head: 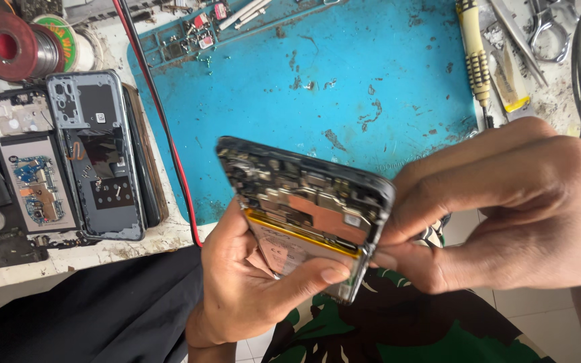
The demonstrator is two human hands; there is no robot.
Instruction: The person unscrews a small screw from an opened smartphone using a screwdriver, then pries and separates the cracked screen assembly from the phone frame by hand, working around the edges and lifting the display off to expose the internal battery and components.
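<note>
The opened phone looks thin, stiff and easy to break, so it is best held by its edges, not its tiny parts. Its back is off, showing a yellow-edged battery and small metal bits. The left hand cups it from below, thumb pressing the near edge. The right hand pinches its right corner, fingers pressed together, above the lap, near the blue mat.

The worn white bench carries a blue mat, opened phones, solder spool.
</note>
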